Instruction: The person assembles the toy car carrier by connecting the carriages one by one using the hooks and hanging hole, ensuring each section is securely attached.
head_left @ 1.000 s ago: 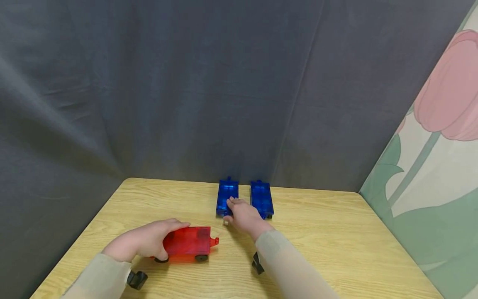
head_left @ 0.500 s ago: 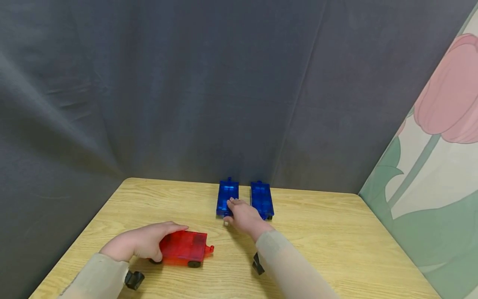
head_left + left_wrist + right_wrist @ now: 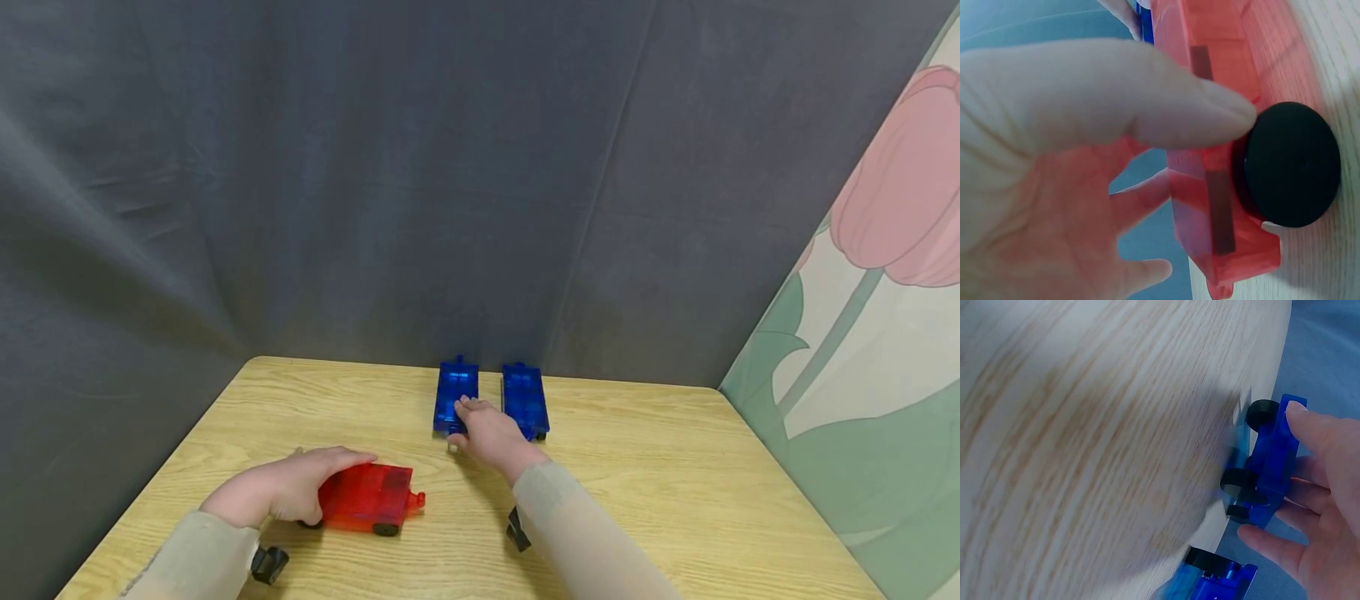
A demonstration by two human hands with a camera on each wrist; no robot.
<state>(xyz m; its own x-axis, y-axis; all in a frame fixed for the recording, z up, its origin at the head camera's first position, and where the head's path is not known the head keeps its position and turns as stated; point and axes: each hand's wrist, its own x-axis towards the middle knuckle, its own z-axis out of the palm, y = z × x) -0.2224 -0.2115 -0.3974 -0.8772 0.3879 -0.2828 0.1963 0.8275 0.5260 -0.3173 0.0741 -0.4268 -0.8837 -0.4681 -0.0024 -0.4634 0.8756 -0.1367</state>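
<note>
Red car hndlg: the red car (image 3: 371, 497) is prob. light, stiff hard plastic; smooth faces may slip a bit, & it'll likely roll if nudged.
Red car hold pt: best across both long sides, off the wheels (image 3: 1294, 164); hitch peg (image 3: 417, 502) at its 3 o'clock end looks thin, prob. the frail bit, so don't tug there.
Red car look: see-thru red, boxy, flat top, blk wheels, dk inserts (image 3: 1221, 209) nr the edge.
Red car spot: on wood table (image 3: 637, 492), at 7 o'clock from the head view's ctr.
L hand: the L hand (image 3: 296, 483) grips red car, thumb on near side, fingers reaching over.
R hand: the R hand (image 3: 493, 437) holds L blue car (image 3: 455, 382), thumb at near end, fingers on top.
L blue car: abt 1–2 o'clock from red; see-thru blue, blk wheels, hitch at 12 o'clock end. Prob. same feel: light, rigid, slick; take by side walls.
R blue car: the R blue car (image 3: 526, 400) sits at 3 o'clock from L one, near but apart, no hand contact seen.
</note>
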